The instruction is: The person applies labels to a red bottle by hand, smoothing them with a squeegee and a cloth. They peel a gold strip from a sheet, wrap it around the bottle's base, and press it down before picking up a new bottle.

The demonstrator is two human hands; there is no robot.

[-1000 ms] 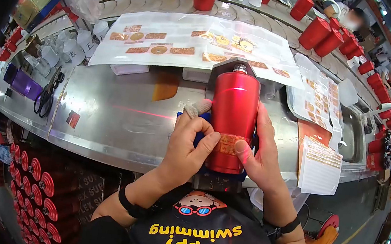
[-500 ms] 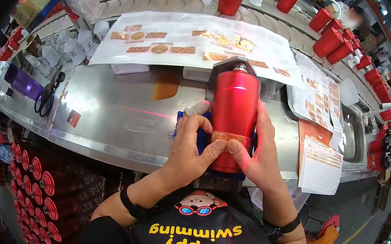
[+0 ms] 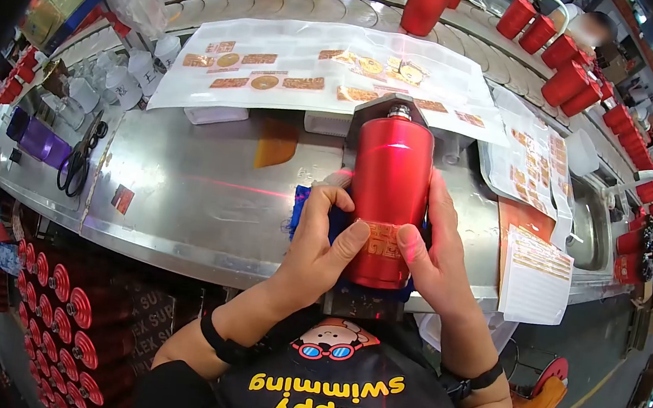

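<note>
A glossy red bottle (image 3: 391, 179) with a bare metal neck lies in front of me, its neck pointing away, over a dark angular stand and a blue cloth (image 3: 299, 209). A gold-patterned decal (image 3: 384, 241) is on the bottle's lower part. Around the left side of the bottle is my left hand (image 3: 326, 240), with its thumb on the decal's left edge and a pale cover on one fingertip. My right hand (image 3: 443, 254) holds the other side, thumb at the decal's right edge.
Decal sheets (image 3: 271, 53) lie across the bench's back, with more (image 3: 536, 167) at the right near a sink (image 3: 591, 226). Scissors (image 3: 80, 160) and a purple bottle (image 3: 44, 141) are at the left. Red bottles (image 3: 427, 4) stand on a conveyor behind; a person (image 3: 592, 29) is beyond.
Both thumbs have moved apart from the middle of the decal to its edges, and more of the decal shows, spread flatter. The red bottles on the conveyor have shifted.
</note>
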